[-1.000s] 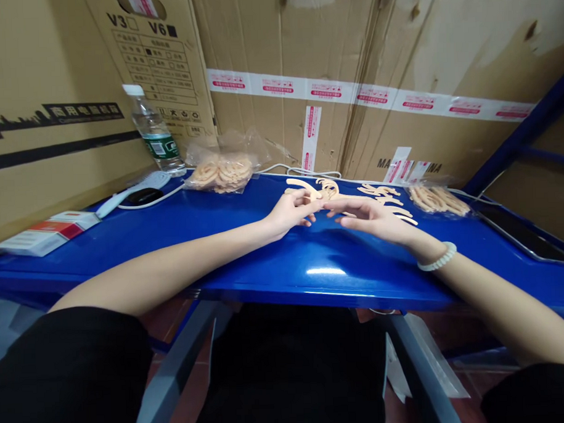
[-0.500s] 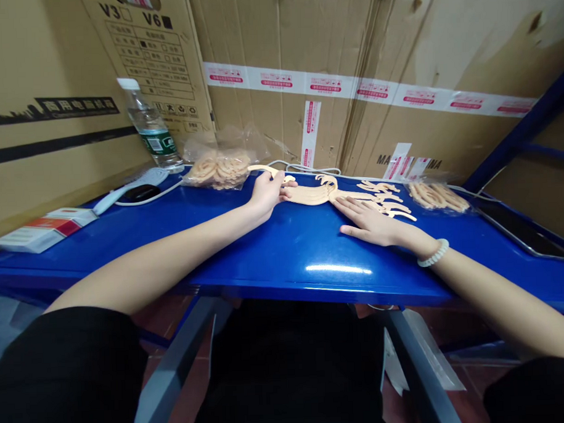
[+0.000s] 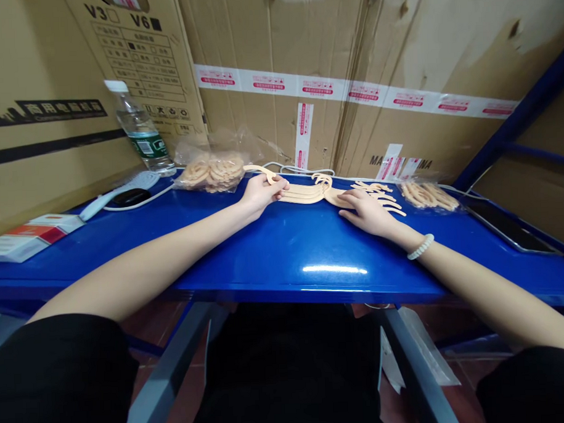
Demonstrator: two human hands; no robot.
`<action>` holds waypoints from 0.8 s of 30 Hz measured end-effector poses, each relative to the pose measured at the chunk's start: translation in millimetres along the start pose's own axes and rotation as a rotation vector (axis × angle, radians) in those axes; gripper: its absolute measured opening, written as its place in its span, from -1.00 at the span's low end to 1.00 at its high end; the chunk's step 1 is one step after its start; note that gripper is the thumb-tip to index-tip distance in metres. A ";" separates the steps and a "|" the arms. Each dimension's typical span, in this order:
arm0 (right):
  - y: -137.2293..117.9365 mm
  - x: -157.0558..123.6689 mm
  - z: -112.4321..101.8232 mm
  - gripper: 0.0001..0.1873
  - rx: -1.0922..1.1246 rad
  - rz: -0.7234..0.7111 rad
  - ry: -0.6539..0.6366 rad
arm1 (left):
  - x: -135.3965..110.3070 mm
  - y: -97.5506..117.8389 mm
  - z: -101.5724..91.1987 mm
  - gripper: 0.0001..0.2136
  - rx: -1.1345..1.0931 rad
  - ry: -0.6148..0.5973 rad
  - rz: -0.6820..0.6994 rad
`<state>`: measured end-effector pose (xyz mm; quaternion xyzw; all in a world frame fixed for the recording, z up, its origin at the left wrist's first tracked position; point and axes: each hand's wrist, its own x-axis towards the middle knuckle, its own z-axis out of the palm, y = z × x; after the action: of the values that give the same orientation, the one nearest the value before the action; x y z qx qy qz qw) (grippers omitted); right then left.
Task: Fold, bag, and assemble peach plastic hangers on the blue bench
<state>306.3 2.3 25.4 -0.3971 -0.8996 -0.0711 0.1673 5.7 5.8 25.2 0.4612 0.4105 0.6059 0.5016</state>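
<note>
A stack of peach-coloured plastic hangers (image 3: 306, 193) lies along the back of the blue table (image 3: 283, 248). My left hand (image 3: 260, 192) is closed on the left arm of the stack, fingers wrapped over it. My right hand (image 3: 367, 210), with a white bead bracelet at the wrist, rests with its fingers curled over the right arm of the same stack. More loose peach pieces (image 3: 378, 193) lie just beyond my right hand.
A clear bag of peach rings (image 3: 213, 169) sits at the back left, another bag of peach parts (image 3: 424, 194) at the back right. A water bottle (image 3: 139, 133), white handset with cable (image 3: 119, 192), small box (image 3: 26, 236) and dark tablet (image 3: 509, 225) are also there. Cardboard boxes (image 3: 305, 75) wall the back.
Both hands went from meeting at the table's middle to spreading apart along the hangers; the left took hold of the left arm, the right settled on the right side. The camera shifted slightly.
</note>
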 end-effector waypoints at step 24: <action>11.9 6.0 -12.2 -0.82 0.391 0.153 0.235 | 18.6 4.5 -21.1 -0.80 -0.122 -0.277 -0.208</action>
<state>314.3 11.3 38.9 -0.4132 -0.8379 0.0717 0.3493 -17.2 22.8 27.2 0.4639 0.3453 0.5055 0.6403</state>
